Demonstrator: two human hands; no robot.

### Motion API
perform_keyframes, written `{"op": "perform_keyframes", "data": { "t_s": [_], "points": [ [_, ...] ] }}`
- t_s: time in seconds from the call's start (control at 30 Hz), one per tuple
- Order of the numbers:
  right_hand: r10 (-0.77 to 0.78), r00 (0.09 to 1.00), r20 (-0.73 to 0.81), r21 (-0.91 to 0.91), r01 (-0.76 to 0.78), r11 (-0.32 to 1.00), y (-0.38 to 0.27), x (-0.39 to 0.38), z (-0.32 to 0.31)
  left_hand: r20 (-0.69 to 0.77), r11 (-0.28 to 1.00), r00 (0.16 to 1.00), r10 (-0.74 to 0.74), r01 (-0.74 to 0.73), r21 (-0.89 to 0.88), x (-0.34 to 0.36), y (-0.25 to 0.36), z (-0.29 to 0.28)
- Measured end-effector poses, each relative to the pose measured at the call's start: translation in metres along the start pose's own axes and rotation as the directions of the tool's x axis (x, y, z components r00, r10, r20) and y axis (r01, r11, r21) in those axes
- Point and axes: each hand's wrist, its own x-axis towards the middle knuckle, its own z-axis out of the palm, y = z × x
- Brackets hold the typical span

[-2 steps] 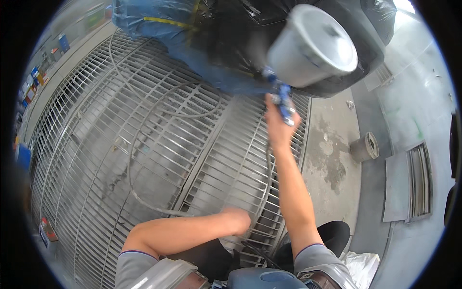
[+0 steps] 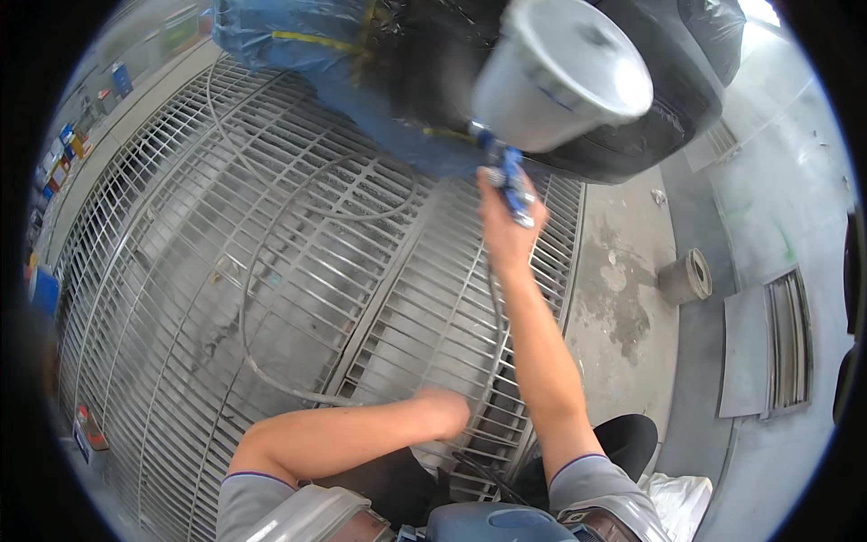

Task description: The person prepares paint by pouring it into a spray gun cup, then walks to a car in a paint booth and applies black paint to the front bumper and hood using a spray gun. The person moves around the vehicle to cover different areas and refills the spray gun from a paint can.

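My right hand (image 2: 511,217) is closed round the grip of a blue and silver spray gun (image 2: 508,172), arm stretched forward. A large whitish paint cup (image 2: 551,81) with a round lid sits on the gun, tilted to the right. In front of it hangs a dark panel with black and blue plastic sheeting (image 2: 406,81); a hazy patch shows beside the nozzle. My left hand (image 2: 444,415) is curled into a fist low in front of my body. A grey air hose (image 2: 498,325) runs down from the gun past this fist; what its fingers hold is hidden.
Metal floor grating (image 2: 199,271) spreads under me, with loops of hose (image 2: 244,307) across it. On the concrete strip at right stands a bucket (image 2: 686,275) by the wall. Several cans and bottles (image 2: 68,149) line the left edge; a red-capped tin (image 2: 89,434) stands lower left.
My right hand has moved a little to the left and slightly up, with the spray gun and its cup. My left hand stays in place.
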Motion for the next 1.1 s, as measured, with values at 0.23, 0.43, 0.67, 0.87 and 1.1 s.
{"op": "perform_keyframes", "data": {
  "t_s": [0.23,0.43,0.67,0.87,1.1],
  "points": [
    [0.036,0.924,0.381,0.205,-0.122,0.971,-0.021,0.011,0.035,-0.189,0.999,0.982,0.006,-0.014,-0.04,-0.008,0.011,-0.008],
    [0.168,0.969,0.183,0.034,-0.177,0.984,0.046,0.027,-0.092,-0.271,0.981,0.945,0.184,-0.159,0.109,0.006,0.033,-0.014],
    [0.152,0.977,-0.149,-0.032,-0.158,0.987,0.105,0.059,-0.252,-0.354,0.962,0.895,0.27,-0.239,0.131,0.04,0.054,-0.013],
    [0.099,0.93,-0.354,-0.091,-0.14,0.986,0.131,0.09,-0.347,-0.405,0.97,0.882,0.242,-0.221,0.098,0.053,0.084,-0.036],
    [-0.133,0.77,-0.624,-0.157,0.043,0.987,0.166,0.119,-0.405,-0.596,0.978,0.776,0.208,-0.169,0.122,0.065,0.099,-0.048]
  ]
}}
